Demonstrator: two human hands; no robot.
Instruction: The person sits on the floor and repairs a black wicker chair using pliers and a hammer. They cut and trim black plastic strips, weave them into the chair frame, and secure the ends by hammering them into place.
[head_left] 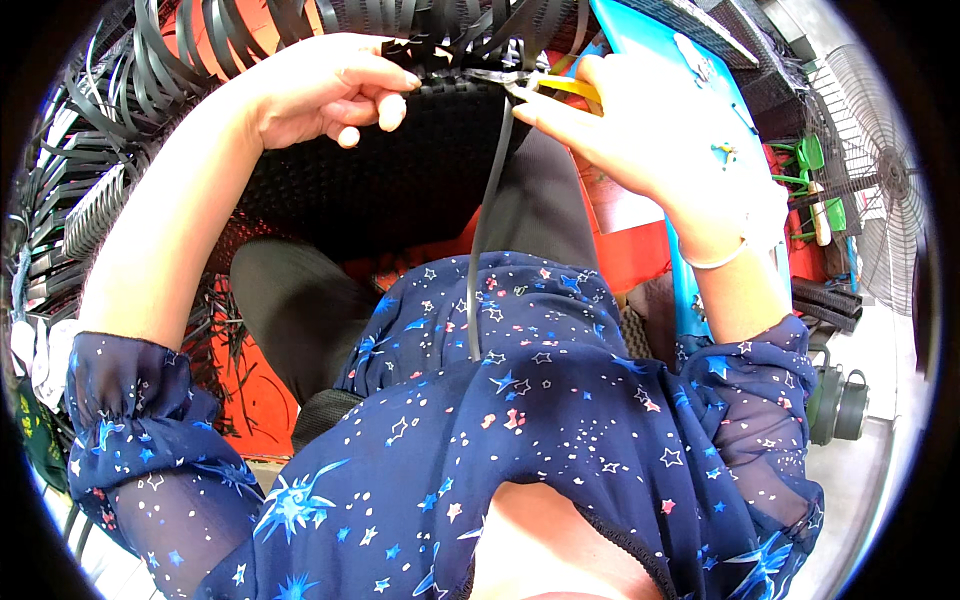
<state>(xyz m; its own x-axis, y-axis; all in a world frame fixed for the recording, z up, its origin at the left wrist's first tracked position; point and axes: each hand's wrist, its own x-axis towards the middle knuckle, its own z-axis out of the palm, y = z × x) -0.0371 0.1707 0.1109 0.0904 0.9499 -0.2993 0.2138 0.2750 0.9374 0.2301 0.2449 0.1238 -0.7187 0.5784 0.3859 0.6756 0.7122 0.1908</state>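
Note:
My right hand [622, 125] is closed on yellow-handled pliers [570, 87]; their grey metal jaws point left at the rim of a black woven basket [385, 185]. From beside the jaws a narrow black strip [485, 230] hangs down over my lap. My left hand [335, 90] is left of the jaws, fingers loosely bent and apart. One fingertip is at the basket's woven rim, and I see nothing held in that hand. The basket rests before my knees, its inside in deep shadow.
Loose black strips [100, 130] arch along the left and far side. A blue board or table [645, 35] with small items lies to the right. Farther right are a wire-caged fan [885, 170], green items [810, 155] and a dark green flask [838, 400]. Red sheeting [250, 390] lies below.

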